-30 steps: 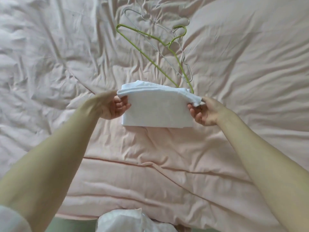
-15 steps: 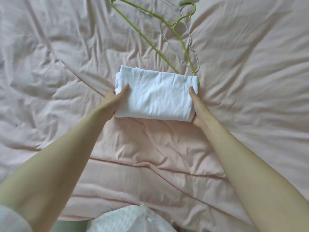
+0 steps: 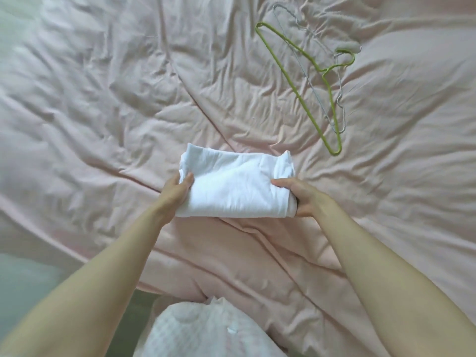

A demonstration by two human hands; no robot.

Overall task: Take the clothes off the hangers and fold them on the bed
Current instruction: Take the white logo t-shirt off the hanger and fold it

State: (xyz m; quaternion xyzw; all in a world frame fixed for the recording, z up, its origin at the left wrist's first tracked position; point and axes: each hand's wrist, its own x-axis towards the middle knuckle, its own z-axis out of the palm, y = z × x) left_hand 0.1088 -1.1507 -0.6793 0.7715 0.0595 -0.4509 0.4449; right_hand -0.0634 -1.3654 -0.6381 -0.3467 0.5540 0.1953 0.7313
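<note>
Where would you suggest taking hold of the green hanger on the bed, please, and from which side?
Probably by its long straight bar, coming from the left. The green hanger lies flat on the pink sheet with a grey hanger crossing its hook and right-hand arm, so that side is tangled. The left bar lies mostly clear on bare sheet, so fingers can pinch it from above.

No writing, label, brand, number or sign can be read anywhere in this view (the cloth and bedding surfaces show only plain fabric and creases).
</note>
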